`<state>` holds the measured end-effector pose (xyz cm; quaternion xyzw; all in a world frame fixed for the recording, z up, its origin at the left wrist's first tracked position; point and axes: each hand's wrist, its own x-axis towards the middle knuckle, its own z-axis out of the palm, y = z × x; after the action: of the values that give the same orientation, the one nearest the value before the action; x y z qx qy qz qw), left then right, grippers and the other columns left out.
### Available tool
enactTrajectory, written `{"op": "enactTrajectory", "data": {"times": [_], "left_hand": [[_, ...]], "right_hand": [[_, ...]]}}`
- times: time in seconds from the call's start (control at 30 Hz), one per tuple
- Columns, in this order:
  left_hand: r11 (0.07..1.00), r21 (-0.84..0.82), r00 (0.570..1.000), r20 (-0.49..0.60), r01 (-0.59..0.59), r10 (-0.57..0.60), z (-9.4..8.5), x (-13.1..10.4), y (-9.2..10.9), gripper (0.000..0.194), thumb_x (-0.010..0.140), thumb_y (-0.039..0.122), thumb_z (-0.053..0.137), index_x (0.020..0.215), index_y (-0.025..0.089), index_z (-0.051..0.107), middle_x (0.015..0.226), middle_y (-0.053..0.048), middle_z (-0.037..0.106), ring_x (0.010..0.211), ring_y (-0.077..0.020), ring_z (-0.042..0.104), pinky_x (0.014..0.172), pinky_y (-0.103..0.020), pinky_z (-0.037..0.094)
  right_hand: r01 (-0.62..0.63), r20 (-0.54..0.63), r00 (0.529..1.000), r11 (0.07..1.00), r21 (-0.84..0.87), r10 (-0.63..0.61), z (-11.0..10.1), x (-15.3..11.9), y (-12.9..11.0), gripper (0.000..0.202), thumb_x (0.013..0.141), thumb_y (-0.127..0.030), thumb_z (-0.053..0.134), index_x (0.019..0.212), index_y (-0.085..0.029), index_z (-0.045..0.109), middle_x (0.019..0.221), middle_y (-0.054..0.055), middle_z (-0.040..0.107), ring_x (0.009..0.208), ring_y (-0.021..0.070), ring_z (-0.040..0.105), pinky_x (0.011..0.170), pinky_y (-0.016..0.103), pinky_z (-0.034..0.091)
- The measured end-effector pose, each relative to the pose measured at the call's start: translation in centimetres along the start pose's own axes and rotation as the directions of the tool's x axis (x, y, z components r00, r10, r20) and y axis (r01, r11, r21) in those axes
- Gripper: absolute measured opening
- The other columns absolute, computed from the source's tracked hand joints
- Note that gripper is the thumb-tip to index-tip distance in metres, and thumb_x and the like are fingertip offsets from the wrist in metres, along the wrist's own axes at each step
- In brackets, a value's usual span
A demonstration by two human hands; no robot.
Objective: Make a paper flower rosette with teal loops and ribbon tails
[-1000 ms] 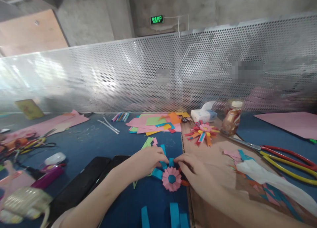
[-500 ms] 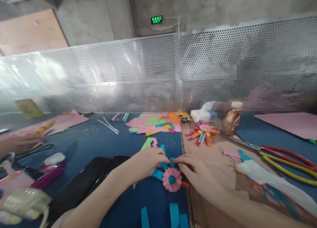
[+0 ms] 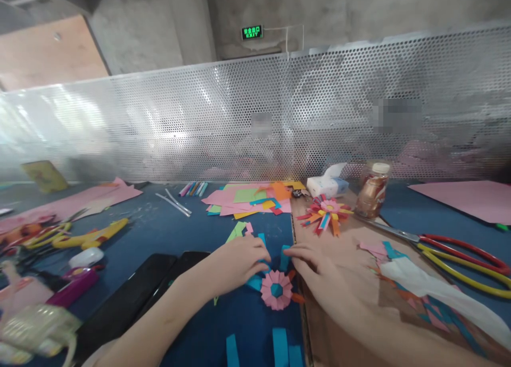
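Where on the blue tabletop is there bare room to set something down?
Between the clear sticks and black case; also a small patch between the pink rosette and nearest blue strips. Crowded: left end, around the yellow tool.

We cannot tell whether our left hand [image 3: 235,263] pinches anything; its curled fingers cover part of a blue strip [image 3: 262,239]. Our left forearm [image 3: 159,316] hides part of a black case [image 3: 131,290]. Towards the near edge of the bench [image 3: 195,330], loose strips [image 3: 280,347] run out of view. We find the lettering on the bottle [image 3: 371,195] too blurred to read.
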<state>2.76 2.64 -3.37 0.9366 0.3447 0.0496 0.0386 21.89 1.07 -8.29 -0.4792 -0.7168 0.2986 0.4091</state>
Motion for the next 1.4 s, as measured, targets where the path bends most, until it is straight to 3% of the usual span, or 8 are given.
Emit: {"op": "enactTrajectory", "data": {"times": [0.47, 0.57, 0.73, 0.83, 0.9, 1.07, 1.17, 1.4], "left_hand": [[0.998, -0.005, 0.998, -0.025, -0.059, 0.059, 0.9, 0.1, 0.4, 0.021, 0.085, 0.031, 0.039, 0.087, 0.019, 0.057, 0.091, -0.002, 0.057, 0.086, -0.0153, 0.051, 0.077, -0.026, 0.037], [0.998, -0.009, 0.998, -0.021, -0.054, 0.054, 0.8, 0.1, 0.5, 0.019, 0.084, 0.029, 0.041, 0.085, 0.019, 0.057, 0.090, -0.002, 0.057, 0.085, -0.0150, 0.051, 0.076, -0.026, 0.037], [0.999, -0.009, 0.998, -0.014, -0.054, 0.054, 0.7, 0.0, 0.6, 0.016, 0.083, 0.027, 0.043, 0.083, 0.019, 0.057, 0.089, -0.001, 0.057, 0.084, -0.0147, 0.052, 0.075, -0.025, 0.037], [0.998, -0.007, 0.998, -0.018, -0.058, 0.058, 0.8, 0.1, 0.5, 0.015, 0.083, 0.025, 0.044, 0.082, 0.019, 0.058, 0.089, -0.001, 0.057, 0.084, -0.0145, 0.051, 0.075, -0.024, 0.037], [0.998, -0.008, 0.998, -0.022, -0.061, 0.061, 0.9, 0.1, 0.4, 0.015, 0.083, 0.025, 0.044, 0.082, 0.019, 0.058, 0.088, -0.001, 0.057, 0.083, -0.0141, 0.051, 0.074, -0.024, 0.036], [0.998, -0.016, 0.998, -0.019, -0.058, 0.058, 0.7, 0.1, 0.5, 0.013, 0.082, 0.025, 0.045, 0.081, 0.019, 0.056, 0.085, 0.000, 0.057, 0.081, -0.0135, 0.051, 0.071, -0.023, 0.036], [0.997, -0.034, 0.998, -0.022, -0.062, 0.062, 0.6, 0.1, 0.5, 0.012, 0.082, 0.025, 0.045, 0.081, 0.019, 0.056, 0.086, 0.000, 0.057, 0.082, -0.0133, 0.051, 0.072, -0.023, 0.035], [0.995, -0.069, 0.997, -0.029, -0.069, 0.067, 0.7, 0.3, 0.5, 0.015, 0.084, 0.024, 0.042, 0.078, 0.018, 0.054, 0.085, -0.001, 0.056, 0.082, -0.0126, 0.050, 0.072, -0.022, 0.034]], "right_hand": [[-0.014, 0.056, 0.998, 0.991, 0.131, 0.007, -0.4, -0.5, -1.2, 0.028, 0.081, -0.032, 0.039, 0.085, -0.023, 0.065, 0.102, 0.003, 0.057, 0.098, 0.0191, 0.049, 0.089, 0.035, 0.035], [-0.033, 0.091, 0.995, 0.998, 0.044, 0.029, -0.3, -0.4, -1.0, 0.031, 0.083, -0.030, 0.036, 0.083, -0.022, 0.066, 0.097, 0.003, 0.059, 0.096, 0.0191, 0.049, 0.087, 0.036, 0.035], [0.070, -0.123, 0.988, 0.985, -0.159, -0.090, -0.7, -1.0, -1.4, 0.032, 0.084, -0.026, 0.032, 0.100, -0.022, 0.060, 0.107, 0.004, 0.056, 0.102, 0.0198, 0.045, 0.091, 0.041, 0.029], [0.145, -0.034, 0.987, 0.964, -0.222, -0.157, -1.0, -1.6, -2.2, 0.031, 0.085, -0.027, 0.032, 0.099, -0.026, 0.060, 0.106, 0.002, 0.056, 0.099, 0.0194, 0.046, 0.088, 0.038, 0.033], [0.125, 0.034, 0.992, 0.972, -0.200, -0.120, -1.0, -1.7, -2.3, 0.031, 0.085, -0.029, 0.032, 0.092, -0.026, 0.063, 0.101, 0.002, 0.058, 0.095, 0.0192, 0.047, 0.085, 0.037, 0.035], [-0.031, -0.069, 0.997, 0.998, 0.056, 0.035, -0.5, -0.9, -1.0, 0.032, 0.083, -0.034, 0.035, 0.088, -0.022, 0.064, 0.103, 0.003, 0.057, 0.101, 0.0189, 0.046, 0.093, 0.037, 0.028], [-0.107, -0.020, 0.994, 0.980, 0.169, 0.112, -0.5, -0.6, -0.9, 0.031, 0.081, -0.036, 0.037, 0.086, -0.022, 0.065, 0.103, 0.001, 0.058, 0.102, 0.0182, 0.046, 0.095, 0.033, 0.027], [-0.226, 0.011, 0.974, 0.960, 0.166, 0.227, -1.2, -0.4, -3.1, 0.031, 0.079, -0.035, 0.040, 0.076, -0.024, 0.068, 0.091, -0.001, 0.064, 0.095, 0.0189, 0.052, 0.090, 0.030, 0.035]]}}
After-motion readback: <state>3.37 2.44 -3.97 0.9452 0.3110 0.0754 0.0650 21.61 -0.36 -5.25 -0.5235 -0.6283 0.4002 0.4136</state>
